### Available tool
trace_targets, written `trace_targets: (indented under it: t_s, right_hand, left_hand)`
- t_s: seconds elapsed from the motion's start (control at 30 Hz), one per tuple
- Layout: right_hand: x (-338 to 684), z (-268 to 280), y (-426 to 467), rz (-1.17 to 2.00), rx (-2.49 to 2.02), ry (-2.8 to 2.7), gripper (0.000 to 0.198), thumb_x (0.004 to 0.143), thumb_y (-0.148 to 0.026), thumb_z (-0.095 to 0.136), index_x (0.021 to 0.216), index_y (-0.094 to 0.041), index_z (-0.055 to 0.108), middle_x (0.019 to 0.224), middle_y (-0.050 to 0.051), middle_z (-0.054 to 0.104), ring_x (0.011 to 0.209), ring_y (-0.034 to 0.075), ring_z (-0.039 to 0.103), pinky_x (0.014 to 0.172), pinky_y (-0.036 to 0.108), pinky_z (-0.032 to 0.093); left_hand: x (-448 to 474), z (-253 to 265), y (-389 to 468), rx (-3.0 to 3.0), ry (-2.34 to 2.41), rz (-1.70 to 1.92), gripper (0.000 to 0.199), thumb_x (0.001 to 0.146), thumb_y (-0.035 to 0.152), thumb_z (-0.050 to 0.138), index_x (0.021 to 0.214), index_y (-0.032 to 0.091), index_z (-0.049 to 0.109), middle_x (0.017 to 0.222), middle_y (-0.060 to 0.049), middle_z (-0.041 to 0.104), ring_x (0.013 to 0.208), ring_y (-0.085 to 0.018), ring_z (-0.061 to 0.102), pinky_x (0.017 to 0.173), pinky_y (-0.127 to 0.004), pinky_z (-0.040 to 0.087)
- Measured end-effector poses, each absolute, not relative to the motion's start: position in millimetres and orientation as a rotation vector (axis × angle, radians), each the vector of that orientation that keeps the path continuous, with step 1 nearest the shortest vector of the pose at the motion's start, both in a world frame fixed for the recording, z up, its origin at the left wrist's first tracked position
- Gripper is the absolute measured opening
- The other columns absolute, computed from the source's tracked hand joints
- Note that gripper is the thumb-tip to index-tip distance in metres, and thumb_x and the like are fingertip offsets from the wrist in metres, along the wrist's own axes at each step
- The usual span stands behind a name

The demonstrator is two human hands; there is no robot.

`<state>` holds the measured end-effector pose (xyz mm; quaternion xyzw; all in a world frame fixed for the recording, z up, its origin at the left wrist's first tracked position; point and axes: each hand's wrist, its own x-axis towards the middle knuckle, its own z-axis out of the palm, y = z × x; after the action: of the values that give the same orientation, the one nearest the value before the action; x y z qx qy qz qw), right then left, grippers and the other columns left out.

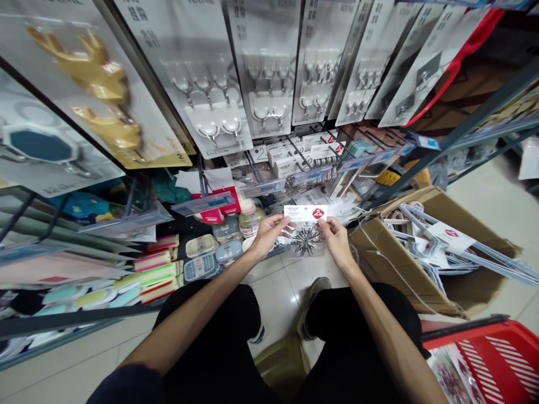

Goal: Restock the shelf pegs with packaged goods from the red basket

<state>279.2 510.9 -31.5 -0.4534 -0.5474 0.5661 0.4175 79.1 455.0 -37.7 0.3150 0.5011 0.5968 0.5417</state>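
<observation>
Between my two hands is a clear packet of shiny metal pieces (306,241), fanned out like a star. Its white header card (304,213) bears a red diamond with a hanger mark. My left hand (268,234) pinches the packet's left edge near the card. On the opposite side, my right hand (337,240) grips the right edge, thumb at the card's corner. What exactly the metal pieces are is too small to tell. Just beyond, similar packets with white cards (290,157) hang from the rack's prongs.
Carded wall hooks (210,95) hang above. Lower left, the shelf carries soap boxes (201,266) and colourful packaged goods (160,275). At right stand a cardboard box (391,275) with hangers (446,241) poking out and a red basket (501,353). An olive-coloured object (282,359) sits between my legs.
</observation>
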Motion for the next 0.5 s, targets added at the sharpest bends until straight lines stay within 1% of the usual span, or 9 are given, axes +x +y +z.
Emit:
trace_targets:
  t_s: [0.23, 0.5]
  right_hand:
    - [279.9, -29.5, 509.9, 1.405, -1.171, -1.402, 0.044, 0.087, -0.063, 0.067, 0.091, -0.02, 0.067, 0.083, 0.002, 0.067, 0.076, 0.016, 0.057, 0.064, 0.024, 0.048]
    - [280.9, -34.0, 511.5, 1.405, -1.162, -1.405, 0.044, 0.086, -0.063, 0.068, 0.091, -0.019, 0.067, 0.081, 0.001, 0.066, 0.072, 0.014, 0.055, 0.061, 0.023, 0.046]
  left_hand:
    - [78.8, -37.2, 455.4, 0.733, 1.192, 1.41, 0.046, 0.072, 0.055, 0.085, 0.087, 0.013, 0.074, 0.084, -0.008, 0.075, 0.069, -0.015, 0.066, 0.064, -0.028, 0.056]
    - [78.6, -37.4, 455.1, 0.733, 1.201, 1.404, 0.047, 0.071, 0.056, 0.085, 0.086, 0.013, 0.074, 0.084, -0.008, 0.075, 0.068, -0.015, 0.066, 0.062, -0.027, 0.056]
